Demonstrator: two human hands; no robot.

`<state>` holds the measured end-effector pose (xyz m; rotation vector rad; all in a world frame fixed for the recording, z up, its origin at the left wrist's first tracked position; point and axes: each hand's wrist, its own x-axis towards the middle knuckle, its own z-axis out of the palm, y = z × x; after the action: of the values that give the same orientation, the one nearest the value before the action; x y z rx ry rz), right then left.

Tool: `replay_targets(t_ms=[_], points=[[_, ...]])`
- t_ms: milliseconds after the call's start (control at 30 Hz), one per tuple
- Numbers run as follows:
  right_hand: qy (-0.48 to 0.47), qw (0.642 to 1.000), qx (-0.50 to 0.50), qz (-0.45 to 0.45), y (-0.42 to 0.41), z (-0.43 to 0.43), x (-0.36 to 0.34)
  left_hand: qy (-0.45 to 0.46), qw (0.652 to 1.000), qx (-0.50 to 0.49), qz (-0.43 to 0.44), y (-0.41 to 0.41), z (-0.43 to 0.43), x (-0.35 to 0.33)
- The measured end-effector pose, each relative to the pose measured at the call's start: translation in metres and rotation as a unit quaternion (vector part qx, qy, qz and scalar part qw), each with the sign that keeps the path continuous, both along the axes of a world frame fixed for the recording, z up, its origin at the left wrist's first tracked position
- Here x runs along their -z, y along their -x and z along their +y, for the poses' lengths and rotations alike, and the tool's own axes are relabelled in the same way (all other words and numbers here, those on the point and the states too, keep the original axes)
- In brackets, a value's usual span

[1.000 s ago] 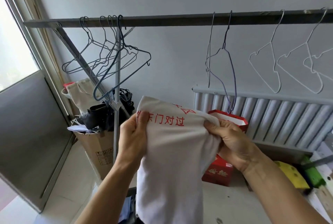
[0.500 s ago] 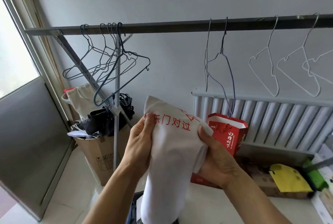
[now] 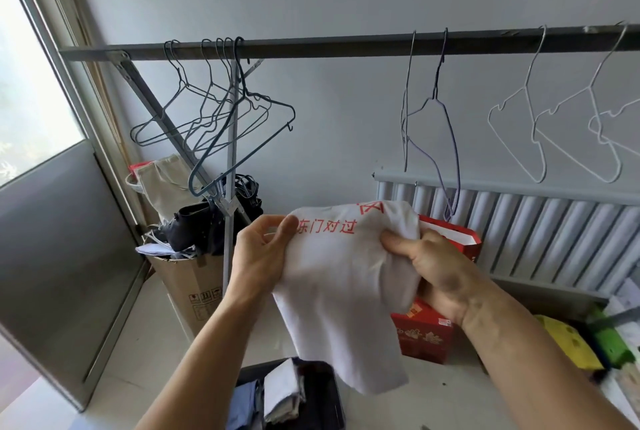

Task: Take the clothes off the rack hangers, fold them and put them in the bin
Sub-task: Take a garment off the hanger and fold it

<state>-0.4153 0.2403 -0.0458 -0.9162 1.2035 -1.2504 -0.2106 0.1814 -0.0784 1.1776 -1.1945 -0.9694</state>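
A white shirt (image 3: 341, 291) with red printed characters hangs folded between my hands at chest height. My left hand (image 3: 261, 254) pinches its upper left edge. My right hand (image 3: 438, 270) grips its bunched right side. Below it on the floor stands a dark bin (image 3: 327, 402) holding folded blue and white clothes. Above, the grey rack bar (image 3: 346, 45) carries only bare wire hangers: several dark ones (image 3: 221, 124) at the left, two (image 3: 433, 124) in the middle, white ones (image 3: 561, 131) at the right.
A cardboard box (image 3: 194, 284) stuffed with dark items and a canvas bag stands by the rack's upright post. A red gift bag (image 3: 453, 239) and red box (image 3: 424, 334) sit before the radiator (image 3: 540, 232). Yellow and green items lie at the right. A window is at the left.
The shirt has been gathered narrower and lowered. My view has tilted down, so the bin now shows at the bottom. My right hand has bunched the shirt's right side.
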Motion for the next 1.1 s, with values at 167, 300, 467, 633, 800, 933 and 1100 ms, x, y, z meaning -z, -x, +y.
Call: replay_targets(t_ms=[167,300,467,633,800,933,1100], points=[[0.006,0.999,0.039,-0.02,0.009,-0.005,-0.002,0.023,0.996,-0.062,-0.054,-0.006,0.005,0.006],[0.037,0.996,0.061,-0.053,0.007,-0.004,0.001,-0.044,0.998,0.001,0.046,0.006,0.028,0.016],[0.042,0.994,0.035,-0.099,-0.004,0.001,0.005,-0.199,0.967,0.123,0.104,0.027,0.049,0.036],[-0.008,0.989,0.008,-0.15,-0.014,0.01,0.011,-0.26,0.902,0.191,0.287,0.038,0.052,0.039],[-0.064,0.983,-0.014,-0.17,-0.023,0.019,0.025,-0.2,0.861,0.235,0.404,0.041,0.059,0.032],[-0.074,0.985,-0.036,-0.155,-0.025,0.021,0.038,-0.172,0.864,0.177,0.439,0.042,0.053,0.033],[-0.056,0.986,-0.043,-0.154,-0.027,0.024,0.046,-0.161,0.888,0.096,0.419,0.04,0.045,0.034]])
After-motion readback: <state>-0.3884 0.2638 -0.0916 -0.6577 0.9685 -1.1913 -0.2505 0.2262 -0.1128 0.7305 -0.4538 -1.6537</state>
